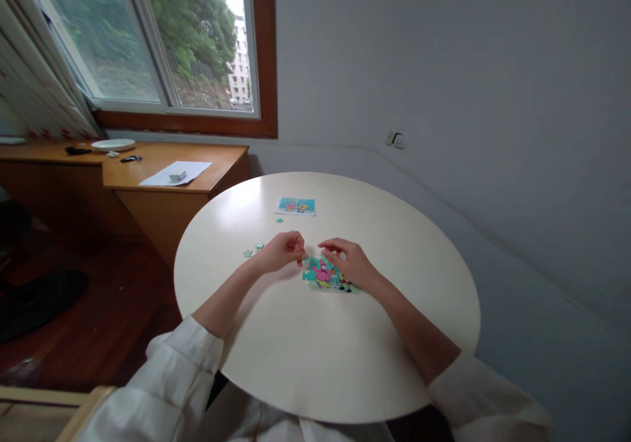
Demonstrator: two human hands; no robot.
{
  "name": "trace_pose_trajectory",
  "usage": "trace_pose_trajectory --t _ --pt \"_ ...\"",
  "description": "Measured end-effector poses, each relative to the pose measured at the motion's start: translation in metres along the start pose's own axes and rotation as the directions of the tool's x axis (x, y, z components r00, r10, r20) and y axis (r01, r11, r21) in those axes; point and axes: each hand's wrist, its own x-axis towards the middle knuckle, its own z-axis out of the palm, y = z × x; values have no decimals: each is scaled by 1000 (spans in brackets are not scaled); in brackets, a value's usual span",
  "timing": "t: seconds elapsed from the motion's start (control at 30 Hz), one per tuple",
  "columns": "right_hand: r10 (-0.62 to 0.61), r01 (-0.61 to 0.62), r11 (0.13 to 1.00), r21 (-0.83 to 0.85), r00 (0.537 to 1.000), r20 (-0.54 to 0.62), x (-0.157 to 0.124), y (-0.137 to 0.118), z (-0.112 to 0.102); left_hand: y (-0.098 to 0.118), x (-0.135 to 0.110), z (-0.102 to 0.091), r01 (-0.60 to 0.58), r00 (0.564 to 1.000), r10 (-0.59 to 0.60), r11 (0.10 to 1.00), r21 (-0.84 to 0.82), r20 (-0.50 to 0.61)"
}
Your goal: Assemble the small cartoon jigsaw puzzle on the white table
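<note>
A partly assembled jigsaw puzzle (323, 276) with a pink starfish character on a teal ground lies on the round white table (315, 350). My left hand (286, 251) is at its upper left corner, thumb and fingers pinched on a small teal puzzle piece (305, 256). Over the puzzle's upper right side is my right hand (349, 258), holding nothing that I can see. Its fingers are bent and apart, with the tips by the puzzle's top edge, and it covers part of the picture. Loose puzzle pieces (259, 246) lie left of my left hand.
Farther back on the table lies a reference picture card (296, 206), with one loose piece (280, 220) in front of it. A wooden desk (227, 159) at the left bears a paper sheet (197, 171), a small white box (177, 175) and a white plate (114, 145).
</note>
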Motion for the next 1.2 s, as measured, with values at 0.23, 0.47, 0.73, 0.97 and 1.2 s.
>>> trace_pose_trajectory --t 0.23,0.47,0.73,0.97,1.2 --pt "-12 0 993 118 995 96 -4 -10 13 -1 1 17 59 998 -59 991 -123 1" --pt "115 -122 929 350 992 40 -1 6 17 5 0 16 71 997 -73 967 -246 1" --pt "117 -136 939 316 990 80 -1 2 14 2 0 17 49 998 -58 969 -243 -32" --pt "48 -68 972 227 994 94 1 9 1 -5 5 19 5 987 -19 996 -88 -161" --pt "293 -283 929 241 956 -7 6 44 -18 -8 0 22 -96 984 147 913 396 -101"
